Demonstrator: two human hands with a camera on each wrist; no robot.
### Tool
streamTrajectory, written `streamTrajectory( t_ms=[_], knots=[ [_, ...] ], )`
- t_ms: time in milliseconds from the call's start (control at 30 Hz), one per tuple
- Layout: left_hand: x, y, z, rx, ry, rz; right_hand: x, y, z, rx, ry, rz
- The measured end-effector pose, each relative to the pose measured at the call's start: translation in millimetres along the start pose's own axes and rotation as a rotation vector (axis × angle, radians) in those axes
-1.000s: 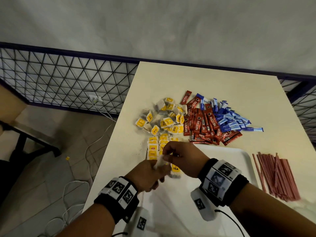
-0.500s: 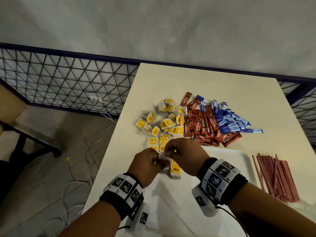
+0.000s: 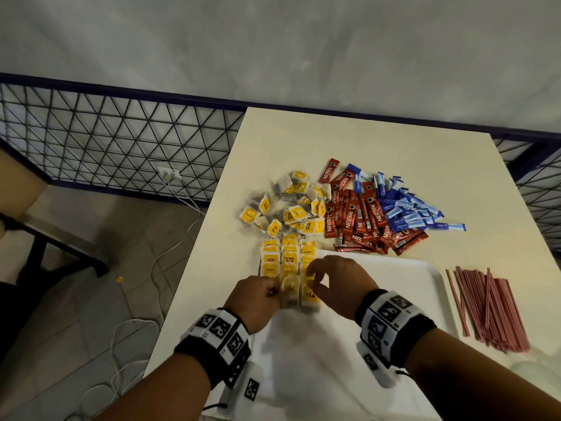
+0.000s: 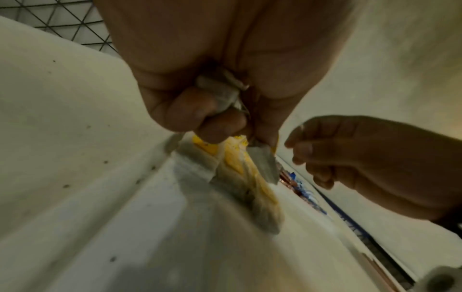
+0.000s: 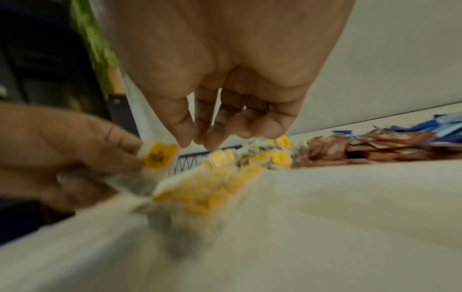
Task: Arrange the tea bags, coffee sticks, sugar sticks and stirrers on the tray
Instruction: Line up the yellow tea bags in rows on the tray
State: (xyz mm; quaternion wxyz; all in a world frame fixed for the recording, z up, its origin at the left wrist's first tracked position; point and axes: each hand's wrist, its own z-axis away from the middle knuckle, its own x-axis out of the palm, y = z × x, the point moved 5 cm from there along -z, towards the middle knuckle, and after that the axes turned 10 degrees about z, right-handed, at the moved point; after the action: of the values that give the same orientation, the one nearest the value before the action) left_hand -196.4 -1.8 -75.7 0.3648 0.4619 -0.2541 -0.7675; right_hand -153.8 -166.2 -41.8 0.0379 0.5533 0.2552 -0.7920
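r hand (image 3: 337, 287) has let go of the tea bag (image 3: 290, 288) & now hovers just right of it, fingers loosely curled, holding nothing. l hand (image 3: 255, 302) pinches the bag, w/ more bunched in its palm, at near end of tea rows (image 3: 288, 259) on tray (image 3: 394, 281).

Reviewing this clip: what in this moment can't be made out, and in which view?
- Head view: the left hand pinches a tea bag, but its knuckles hide the pinch itself.
- Head view: the tray runs off the bottom edge and under both arms; its near side is unseen.
- Right wrist view: motion blur smears the tea bag rows; no count or print is readable.
- Left wrist view: whether the right hand touches anything is unclear.
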Motion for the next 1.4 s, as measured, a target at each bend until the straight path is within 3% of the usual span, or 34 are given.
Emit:
streamTrajectory(
  t_ms=[133,700,833,933,1000,1133,1400],
  knots=[
    [9.9,-7.0,-3.4,-0.086,0.007,-0.069,30.1,16.7,9.7,0.004,-0.126,0.052],
    [17.8,-1.0,-2.2,-0.202,0.188,-0.151,48.2,15.1,5.8,-0.018,-0.103,0.116],
    [0.4,-2.9,4.5,-0.147,0.26,0.131,34.1,14.8,6.9,-0.001,-0.025,0.04],
    [-3.3,4.7,10.6,-0.203,0.15,0.976,10.8,1.6,3.5,-0.053,0.091,-0.11],
    [-4.2,11.7,13.6,-0.29,0.031,1.339,-6.1,-14.6,-0.7,-0.117,0.152,-0.183],
    [-7.5,25.1,14.4,-0.247,-0.093,1.367,-21.6,-38.3,-7.7,-0.198,0.142,-0.23],
    [-9.9,33.6,15.1,-0.143,-0.103,1.299,-22.6,-45.9,-8.2,-0.215,0.137,-0.171]
  ],
)
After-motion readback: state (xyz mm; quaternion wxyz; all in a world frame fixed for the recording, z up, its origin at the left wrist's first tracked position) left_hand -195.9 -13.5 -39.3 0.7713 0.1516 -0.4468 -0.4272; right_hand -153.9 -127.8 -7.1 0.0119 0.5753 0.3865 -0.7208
